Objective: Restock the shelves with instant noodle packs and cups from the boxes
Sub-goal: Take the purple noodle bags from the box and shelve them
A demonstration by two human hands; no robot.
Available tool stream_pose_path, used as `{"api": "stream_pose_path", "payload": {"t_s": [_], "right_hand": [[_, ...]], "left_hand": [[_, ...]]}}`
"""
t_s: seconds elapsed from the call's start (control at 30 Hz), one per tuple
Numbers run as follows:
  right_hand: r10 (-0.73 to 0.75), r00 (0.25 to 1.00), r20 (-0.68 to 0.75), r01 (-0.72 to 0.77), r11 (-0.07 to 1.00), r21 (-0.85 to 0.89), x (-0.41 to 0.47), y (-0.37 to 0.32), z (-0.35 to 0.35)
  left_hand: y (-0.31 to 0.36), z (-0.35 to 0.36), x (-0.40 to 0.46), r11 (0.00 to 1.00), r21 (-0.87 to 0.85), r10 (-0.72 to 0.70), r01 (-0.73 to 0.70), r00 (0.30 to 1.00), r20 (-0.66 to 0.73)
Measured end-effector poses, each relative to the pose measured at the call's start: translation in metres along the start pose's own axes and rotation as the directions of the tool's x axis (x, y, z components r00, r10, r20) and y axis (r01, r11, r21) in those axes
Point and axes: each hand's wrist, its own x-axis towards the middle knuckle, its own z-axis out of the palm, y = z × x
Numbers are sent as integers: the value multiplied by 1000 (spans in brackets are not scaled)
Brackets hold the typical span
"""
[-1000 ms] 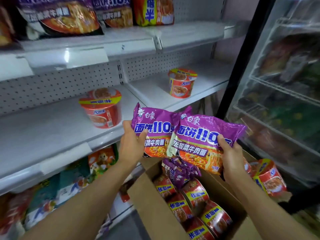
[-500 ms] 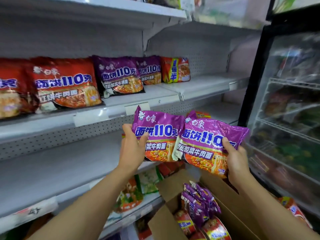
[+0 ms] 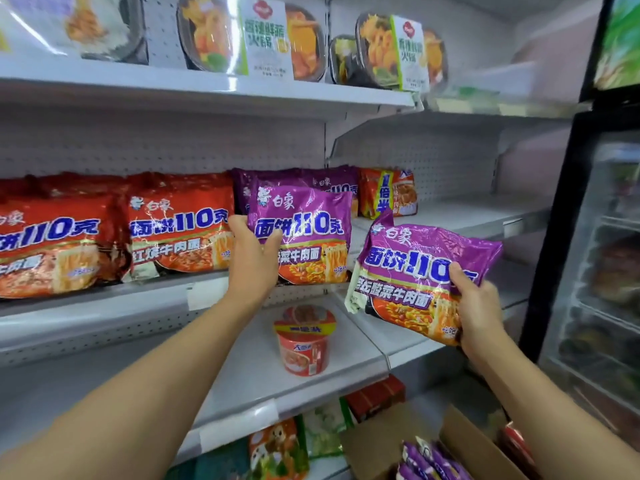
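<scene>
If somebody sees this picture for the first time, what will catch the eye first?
Two bright purple noodle packs: the left hand holds one purple pack against the purple row on the middle shelf, and the right hand holds a second purple pack lower right. Beneath them one red noodle cup stands alone.

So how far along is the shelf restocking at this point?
Partway. Done: red packs and some purple packs already line the middle shelf. In hand: the left hand holds one purple pack up against that purple row, and the right hand holds a second pack. Left: more purple packs in the box, and just one cup on the lower shelf.
</scene>
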Motion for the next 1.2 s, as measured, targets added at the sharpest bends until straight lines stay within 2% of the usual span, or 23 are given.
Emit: {"api": "stream_pose_path", "payload": {"t_s": [0.37, 0.7, 0.8, 1.0, 1.2], "right_hand": [[-60, 985, 164, 61, 998, 3, 97, -11, 67], [-80, 958, 276, 85, 996, -5, 148, -4, 116], [-72, 944, 323, 78, 997, -5, 153, -3, 133], [-32, 909, 415, 47, 999, -26, 159, 3, 166], [17, 891, 453, 11, 998, -59, 162, 13, 190]], "left_hand": [[-43, 38, 100, 994, 7, -110, 111, 991, -78], [-71, 57, 126, 984, 0, -175, 176, 978, -115], [-70, 61, 124, 977, 80, -192, 199, 978, -87], [-67, 62, 121, 937, 278, -184, 212, 975, -126], [-43, 48, 119, 832, 549, -127, 83, 991, 43]]}}
